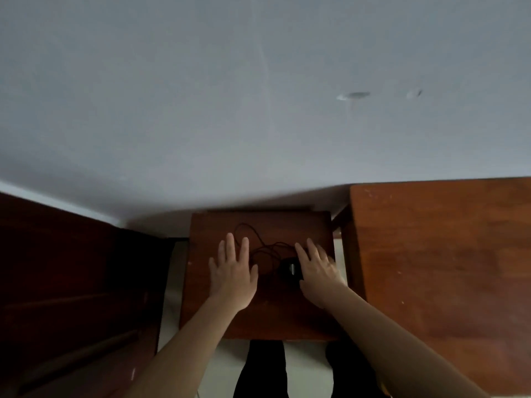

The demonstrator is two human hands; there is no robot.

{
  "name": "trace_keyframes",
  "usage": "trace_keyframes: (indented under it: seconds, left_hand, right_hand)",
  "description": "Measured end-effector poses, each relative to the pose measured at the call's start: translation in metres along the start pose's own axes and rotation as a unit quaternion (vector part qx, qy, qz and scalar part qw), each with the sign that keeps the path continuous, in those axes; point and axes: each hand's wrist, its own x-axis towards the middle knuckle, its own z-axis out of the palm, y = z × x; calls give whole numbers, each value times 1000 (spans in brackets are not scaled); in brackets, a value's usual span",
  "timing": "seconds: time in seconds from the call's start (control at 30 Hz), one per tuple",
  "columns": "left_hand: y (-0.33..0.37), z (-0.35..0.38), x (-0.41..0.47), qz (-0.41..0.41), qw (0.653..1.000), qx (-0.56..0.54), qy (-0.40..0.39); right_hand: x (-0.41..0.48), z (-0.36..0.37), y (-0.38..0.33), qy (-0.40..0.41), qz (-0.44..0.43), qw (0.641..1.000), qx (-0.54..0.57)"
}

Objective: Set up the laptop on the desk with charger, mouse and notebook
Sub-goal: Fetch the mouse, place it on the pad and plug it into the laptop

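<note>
Two hands are out in front of me, both over a small table (287,320) at centre frame, palms down.

Far left: dark wooden furniture (71,282), prob. a door or cabinet, too dim to say which. It stands near the small table's left edge w/ a strip of pale floor (169,305) between them.

Left hand (232,280): fingers spread and straight, holding nothing, over the left half of the small table. Can't tell if the palm actually rests on the wood.

Just right of it, a thin black cord (258,248) lies in loose loops on the tabletop, running from behind the left fingertips across toward the mouse (290,270). The mouse is black w/ a pale spot on top and sits on the small table, right of centre, between the two hands.

Right hand (317,271): fingers straight, slightly fanned, not curled round anything. Its thumb side is right up against the mouse and covers the mouse's right edge; contact unclear.

Below the small table's near edge, legs in black trousers (264,369) stand on the floor.

Right: a big table (445,268), reddish-brown top, higher than the small one and just beside it, a narrow gap between. The right forearm crosses its near-left corner.

Behind everything, a grey wall (258,110) w/ two small scuffs (353,95) upper right.
</note>
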Motion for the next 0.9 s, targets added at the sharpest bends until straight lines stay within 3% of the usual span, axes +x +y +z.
trace_keyframes:
  seconds: [0.17, 0.3, 0.5, 0.63, 0.9]
  left_hand:
    - [-18, 46, 43, 87, 995, -2, -36]
    - [-25, 69, 53, 120, 990, 22, -71]
    - [-32, 72, 57, 155, 985, 69, -13]
    - [-25, 67, 49, 124, 989, 37, -66]
    - [18, 46, 52, 66, 991, -116, 15]
  right_hand:
    - [25, 46, -14, -30, 69, 997, 13]
    - [17, 67, -17, 5, 99, 995, -24]
    - [-14, 82, -19, -16, 173, 984, 49]
    - [-36, 83, -26, -31, 184, 971, 148]
    - [-60, 97, -16, 21, 201, 945, 258]
